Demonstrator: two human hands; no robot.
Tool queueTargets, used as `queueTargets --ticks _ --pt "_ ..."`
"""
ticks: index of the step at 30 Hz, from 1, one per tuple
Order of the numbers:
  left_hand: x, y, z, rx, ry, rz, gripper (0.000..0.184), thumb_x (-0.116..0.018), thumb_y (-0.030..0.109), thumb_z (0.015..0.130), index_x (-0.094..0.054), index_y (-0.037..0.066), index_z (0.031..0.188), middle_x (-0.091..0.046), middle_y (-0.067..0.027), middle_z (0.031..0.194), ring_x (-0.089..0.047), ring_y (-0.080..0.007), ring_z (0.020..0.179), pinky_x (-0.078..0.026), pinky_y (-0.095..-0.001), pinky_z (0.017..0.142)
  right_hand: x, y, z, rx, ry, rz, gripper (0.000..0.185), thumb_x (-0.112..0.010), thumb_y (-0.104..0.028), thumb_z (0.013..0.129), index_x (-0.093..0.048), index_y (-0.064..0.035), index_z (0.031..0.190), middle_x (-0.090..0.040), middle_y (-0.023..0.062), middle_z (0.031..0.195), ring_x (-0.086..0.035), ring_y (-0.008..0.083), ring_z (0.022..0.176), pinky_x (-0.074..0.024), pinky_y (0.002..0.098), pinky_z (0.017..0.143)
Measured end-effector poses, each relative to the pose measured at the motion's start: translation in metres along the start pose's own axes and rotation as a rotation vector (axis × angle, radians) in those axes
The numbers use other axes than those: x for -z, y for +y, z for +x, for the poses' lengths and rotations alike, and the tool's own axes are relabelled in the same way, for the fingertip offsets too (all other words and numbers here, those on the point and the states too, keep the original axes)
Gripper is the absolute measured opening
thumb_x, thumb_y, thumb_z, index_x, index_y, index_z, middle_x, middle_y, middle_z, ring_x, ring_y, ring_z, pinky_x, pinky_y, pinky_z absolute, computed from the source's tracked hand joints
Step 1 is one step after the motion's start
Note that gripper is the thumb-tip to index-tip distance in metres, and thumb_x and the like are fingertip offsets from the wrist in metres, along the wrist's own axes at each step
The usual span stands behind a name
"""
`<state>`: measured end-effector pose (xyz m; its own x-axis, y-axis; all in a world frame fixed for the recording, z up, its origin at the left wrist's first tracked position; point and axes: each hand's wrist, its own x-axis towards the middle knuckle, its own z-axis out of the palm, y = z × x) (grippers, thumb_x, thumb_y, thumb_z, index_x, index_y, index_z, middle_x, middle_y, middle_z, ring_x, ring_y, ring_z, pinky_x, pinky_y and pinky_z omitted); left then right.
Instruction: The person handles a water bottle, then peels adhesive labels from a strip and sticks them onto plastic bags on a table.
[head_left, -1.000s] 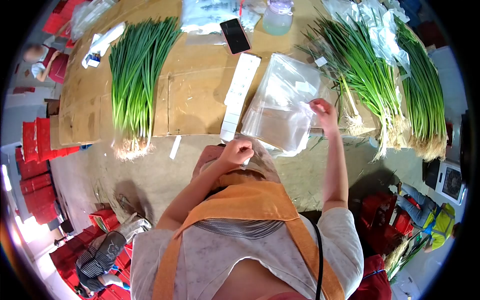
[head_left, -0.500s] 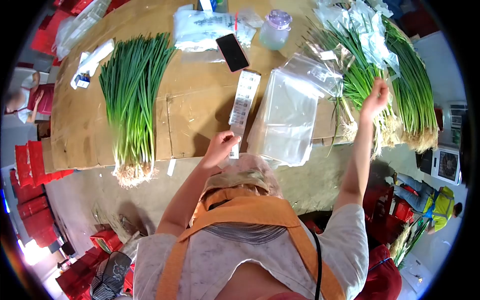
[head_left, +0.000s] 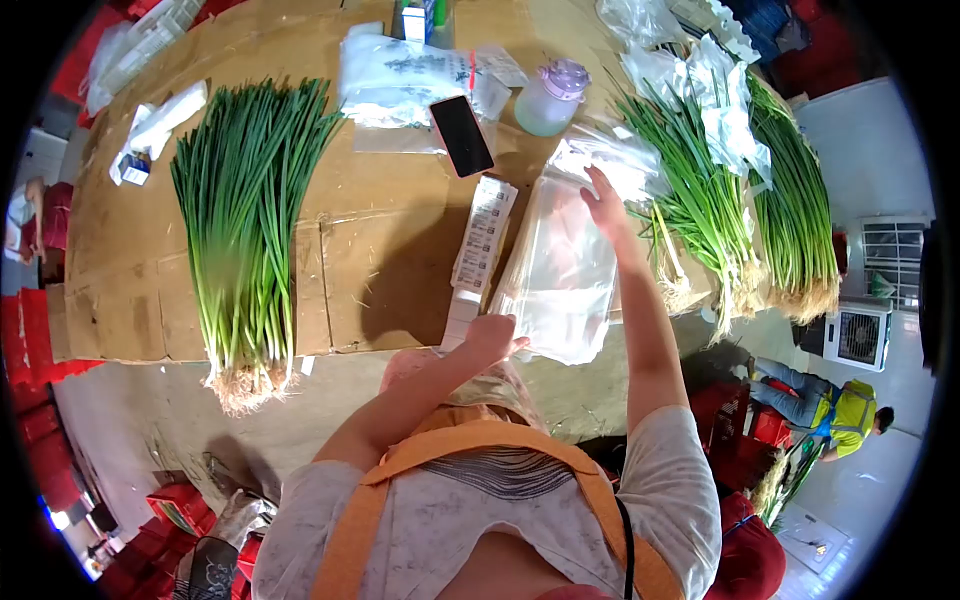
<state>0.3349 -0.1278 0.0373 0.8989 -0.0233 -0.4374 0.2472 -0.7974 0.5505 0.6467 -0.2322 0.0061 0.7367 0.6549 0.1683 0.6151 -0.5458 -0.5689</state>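
My left hand (head_left: 490, 338) is at the near left corner of a stack of clear plastic bags (head_left: 568, 275). Its fingers are curled, and whatever they may hold is hidden. Beside it lies a strip of printed labels (head_left: 482, 235), with bare backing at its near end. Over the right side of the bags, toward their far end, my right hand (head_left: 606, 208) has its fingers stretched out and holds nothing. Leafy green stalks with roots (head_left: 700, 190) lie to its right, partly under crumpled white plastic (head_left: 728, 125).
A large green bunch (head_left: 250, 210) lies at the left of the cardboard-covered table (head_left: 365, 235). Beyond the labels are a phone (head_left: 462, 136), a packet of white bags (head_left: 400, 80) and a lidded jar (head_left: 553, 98). A person in a yellow vest (head_left: 853, 415) is at the right.
My right hand has moved left from the green stalks to over the clear bags. My left hand has shifted right from the label strip to the bags' near corner.
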Motion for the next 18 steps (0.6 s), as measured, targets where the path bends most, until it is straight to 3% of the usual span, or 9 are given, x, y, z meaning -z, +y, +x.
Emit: queueTargets --ticks 1,2,5,6,9,10,13,18 --pt "-0.006 -0.002 0.002 -0.002 0.011 -0.013 0.040 -0.059 0.042 0.082 -0.062 0.002 0.085 -0.065 -0.0146 0.079 -0.064 -0.0305 0.070 -0.050 -0.0404 0.062 0.005 0.000 0.006 -0.067 -0.034 0.140 0.041 -0.059 -0.018 0.083 -0.053 -0.0097 0.123 -0.055 0.0161 0.121 -0.055 0.0303 0.108 -0.0432 0.0366 0.092" --pt "-0.014 -0.005 0.004 -0.002 0.023 -0.025 0.038 -0.059 0.040 0.082 -0.062 0.002 0.085 -0.065 -0.0142 0.077 -0.064 -0.0300 0.070 -0.050 -0.0406 0.061 0.008 -0.001 0.009 -0.267 -0.164 0.223 0.042 -0.062 -0.020 0.080 -0.056 -0.0090 0.120 -0.058 0.0156 0.116 -0.058 0.0284 0.105 -0.0444 0.0357 0.089" --pt "-0.025 -0.011 0.005 -0.021 0.108 -0.058 0.032 -0.061 0.034 0.081 -0.061 0.002 0.081 -0.064 -0.0124 0.071 -0.064 -0.0295 0.066 -0.050 -0.0407 0.057 0.014 -0.008 0.013 -0.125 -0.397 -0.001 0.045 -0.066 -0.024 0.075 -0.058 -0.0093 0.117 -0.061 0.0143 0.112 -0.059 0.0274 0.102 -0.0457 0.0355 0.087" --pt "-0.027 -0.012 0.005 -0.019 0.122 -0.071 0.031 -0.061 0.034 0.081 -0.061 0.003 0.080 -0.064 -0.0118 0.069 -0.064 -0.0294 0.065 -0.050 -0.0406 0.057 0.013 -0.013 0.016 -0.057 -0.415 -0.089 0.053 -0.068 -0.024 0.068 -0.057 -0.0103 0.118 -0.060 0.0132 0.114 -0.059 0.0270 0.103 -0.0459 0.0353 0.087" --pt "-0.031 -0.013 0.005 -0.022 0.160 -0.086 0.031 -0.061 0.033 0.081 -0.060 0.003 0.079 -0.063 -0.0118 0.067 -0.064 -0.0281 0.062 -0.049 -0.0400 0.054 0.017 -0.027 0.027 -0.310 -0.554 -0.166 0.062 -0.068 -0.015 0.067 -0.051 -0.0066 0.126 -0.056 0.0137 0.121 -0.057 0.0251 0.107 -0.0449 0.0320 0.091" --pt "-0.032 -0.014 0.005 -0.025 0.171 -0.086 0.031 -0.061 0.033 0.081 -0.059 0.003 0.079 -0.063 -0.0121 0.066 -0.064 -0.0274 0.061 -0.049 -0.0397 0.052 0.010 -0.013 0.034 -0.334 -0.636 -0.138 0.071 -0.069 -0.018 0.063 -0.046 -0.0060 0.129 -0.050 0.0139 0.129 -0.050 0.0257 0.117 -0.0398 0.0323 0.097" --pt "-0.039 -0.014 0.001 -0.035 0.199 -0.051 0.030 -0.059 0.033 0.083 -0.057 0.003 0.082 -0.060 -0.0119 0.061 -0.063 -0.0245 0.056 -0.047 -0.0367 0.046 0.012 -0.018 0.052 -0.320 -0.837 -0.230 0.078 -0.072 -0.022 0.059 -0.044 -0.0059 0.131 -0.048 0.0133 0.132 -0.043 0.0260 0.123 -0.0342 0.0329 0.102" --pt "-0.059 -0.015 -0.001 -0.117 0.353 0.203 0.025 -0.057 0.030 0.084 -0.053 0.005 0.083 -0.057 -0.0079 0.059 -0.061 -0.0194 0.051 -0.044 -0.0320 0.040 0.017 -0.033 0.063 -0.327 -0.936 -0.294 0.096 -0.080 -0.043 0.054 -0.040 -0.0081 0.134 -0.044 0.0136 0.135 -0.042 0.0275 0.123 -0.0331 0.0347 0.103"
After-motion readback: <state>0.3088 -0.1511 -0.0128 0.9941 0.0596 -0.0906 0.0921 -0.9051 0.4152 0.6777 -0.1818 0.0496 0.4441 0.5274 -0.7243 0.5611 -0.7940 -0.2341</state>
